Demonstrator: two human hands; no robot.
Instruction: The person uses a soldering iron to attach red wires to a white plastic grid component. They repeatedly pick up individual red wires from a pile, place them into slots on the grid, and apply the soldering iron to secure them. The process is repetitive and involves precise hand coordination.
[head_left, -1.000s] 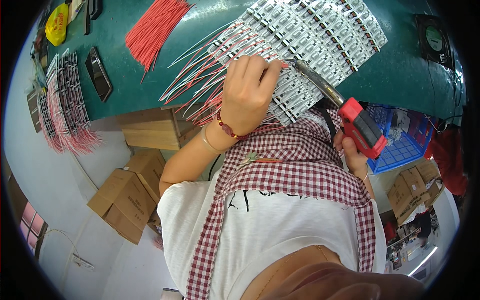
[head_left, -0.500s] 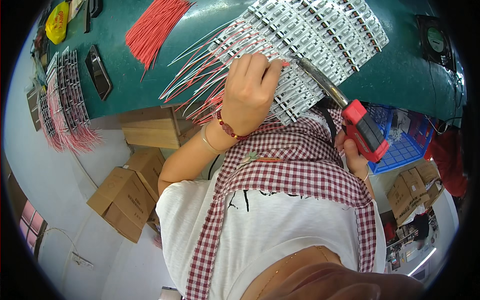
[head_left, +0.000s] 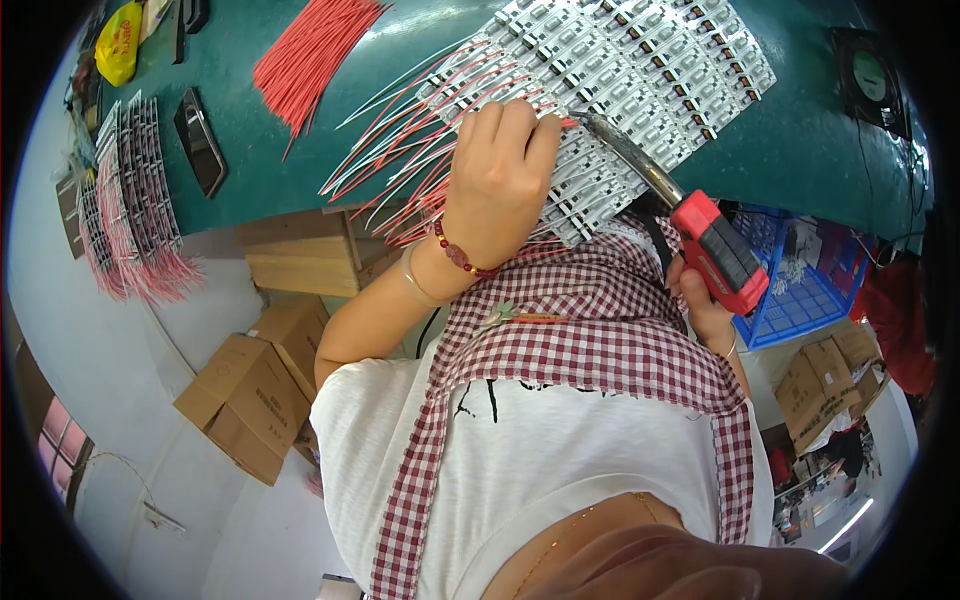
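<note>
A panel of small white-grey circuit boards (head_left: 640, 60) lies on the green bench, with red and white wires (head_left: 390, 165) trailing off its left side. My left hand (head_left: 503, 170) is over those wires, thumb and index finger pinched on the end of a red wire at the panel. In my right hand (head_left: 703, 308) is a red-and-black soldering iron (head_left: 718, 248), gripped by its handle. Its metal tip points up and left, close to the red wire end at my left fingertips. Whether tip and wire touch is too small to tell. My right fingers are partly hidden behind the handle.
A bundle of loose red wires (head_left: 312, 60) lies left of the panel. Farther left are a black phone (head_left: 200, 143), wired boards (head_left: 135, 190) over the bench edge, and a yellow bag (head_left: 118, 45). A black fan-like unit (head_left: 868, 80) and a blue crate (head_left: 800, 300) are right.
The soldering iron and my right hand have shifted slightly left, bringing the tip nearer my left fingertips. My left hand has moved up a little, still pinching the red wire.
</note>
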